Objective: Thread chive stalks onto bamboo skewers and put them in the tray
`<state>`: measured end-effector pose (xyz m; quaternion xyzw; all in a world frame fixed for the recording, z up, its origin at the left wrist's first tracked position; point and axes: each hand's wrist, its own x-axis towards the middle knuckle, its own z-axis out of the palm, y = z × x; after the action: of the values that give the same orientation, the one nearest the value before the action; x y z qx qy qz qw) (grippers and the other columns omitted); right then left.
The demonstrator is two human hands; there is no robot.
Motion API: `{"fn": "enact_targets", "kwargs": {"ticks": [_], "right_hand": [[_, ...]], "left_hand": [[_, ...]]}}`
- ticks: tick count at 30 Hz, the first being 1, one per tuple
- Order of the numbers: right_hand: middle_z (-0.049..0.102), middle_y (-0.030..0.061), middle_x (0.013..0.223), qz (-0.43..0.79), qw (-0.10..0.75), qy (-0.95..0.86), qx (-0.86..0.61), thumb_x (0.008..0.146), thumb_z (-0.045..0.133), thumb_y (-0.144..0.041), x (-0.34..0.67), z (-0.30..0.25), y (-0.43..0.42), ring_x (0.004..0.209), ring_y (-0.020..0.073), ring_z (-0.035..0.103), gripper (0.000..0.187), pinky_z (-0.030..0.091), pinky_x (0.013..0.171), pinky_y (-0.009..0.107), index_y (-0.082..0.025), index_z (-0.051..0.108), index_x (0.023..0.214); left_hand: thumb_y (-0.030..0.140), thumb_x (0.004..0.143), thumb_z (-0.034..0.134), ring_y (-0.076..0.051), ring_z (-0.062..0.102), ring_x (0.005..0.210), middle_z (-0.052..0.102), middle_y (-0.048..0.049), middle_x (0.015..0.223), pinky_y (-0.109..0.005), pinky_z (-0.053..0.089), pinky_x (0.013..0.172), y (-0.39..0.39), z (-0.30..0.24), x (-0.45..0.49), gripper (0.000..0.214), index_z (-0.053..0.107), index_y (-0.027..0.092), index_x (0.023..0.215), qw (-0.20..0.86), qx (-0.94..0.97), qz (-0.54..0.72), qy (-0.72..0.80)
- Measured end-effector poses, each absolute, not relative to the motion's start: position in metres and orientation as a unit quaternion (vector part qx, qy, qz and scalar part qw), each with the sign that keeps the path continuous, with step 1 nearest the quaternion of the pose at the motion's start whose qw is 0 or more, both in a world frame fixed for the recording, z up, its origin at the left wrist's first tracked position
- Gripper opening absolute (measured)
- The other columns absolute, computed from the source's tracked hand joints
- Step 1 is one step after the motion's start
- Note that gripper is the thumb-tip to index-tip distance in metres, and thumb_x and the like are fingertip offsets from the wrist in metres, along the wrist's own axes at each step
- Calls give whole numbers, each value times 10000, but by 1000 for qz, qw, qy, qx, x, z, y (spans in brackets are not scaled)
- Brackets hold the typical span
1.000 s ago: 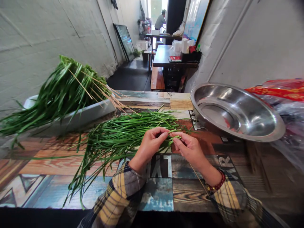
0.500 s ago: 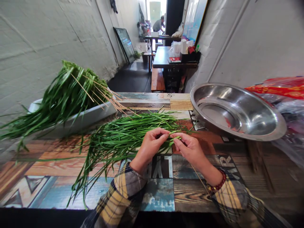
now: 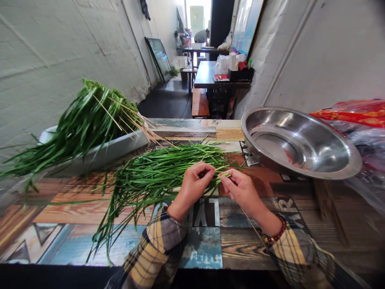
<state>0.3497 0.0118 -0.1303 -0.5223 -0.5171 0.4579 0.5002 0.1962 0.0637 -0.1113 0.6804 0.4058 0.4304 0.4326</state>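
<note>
Pinching pale stalk ends (image 3: 225, 175) in my R hand (image 3: 240, 188), thin stick (image 3: 252, 223) below; L hand's (image 3: 195, 184) tips close together, can't tell on what. Green stalks (image 3: 168, 162) mid-table (image 3: 200, 249), long axis L–R, cut ends R. Sticks (image 3: 149, 131) from white tray (image 3: 129, 142) jut over their far edge; steel basin (image 3: 321, 140) R.

The basin (image 3: 270, 148) is smooth, glossy metal, the tub (image 3: 126, 145) smooth plastic, the bag (image 3: 367, 148) shiny, crinkled plastic. The greens (image 3: 168, 164) look glossy, the stick (image 3: 253, 226) like matt wood. The counter (image 3: 198, 247) is wood-grained with some sheen, the sleeves (image 3: 159, 237) matt cloth.
</note>
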Motion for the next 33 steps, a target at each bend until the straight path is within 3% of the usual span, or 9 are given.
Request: {"fn": "enact_targets", "kwargs": {"ticks": [14,20,26,33], "right_hand": [[511,-56,501,415,502,-542,-531,853,577,-423,351,-130,12,358,54,393,272,291,361,182,-172,580,746],[563,-56,553,452,472,-544,-526,827,614,-406,355,-132,13,362,65,439,267,328,368,182,-169,578,945],[562,-31,539,404,418,-612,-536,876,536,-397,356,-126,11,387,73,462,287,346,405,198,-181,552,687],[510,-44,492,310,420,-656,-545,905,488,-355,354,-125,8,441,95,456,299,363,477,215,-190,561,666]], "left_hand": [[241,834,570,-143,536,709,596,-24,713,-246,404,684,61,-107,196,165,641,160,710,398,752,397,344],[186,830,543,-136,535,738,600,-19,748,-239,410,710,61,-107,196,133,603,152,716,393,744,407,355],[234,823,546,-100,476,627,544,13,669,-204,380,595,61,-106,193,137,587,143,729,461,690,403,385],[292,835,550,-126,531,693,619,-14,734,-220,411,650,59,-102,193,190,647,140,776,469,687,403,381]]}}
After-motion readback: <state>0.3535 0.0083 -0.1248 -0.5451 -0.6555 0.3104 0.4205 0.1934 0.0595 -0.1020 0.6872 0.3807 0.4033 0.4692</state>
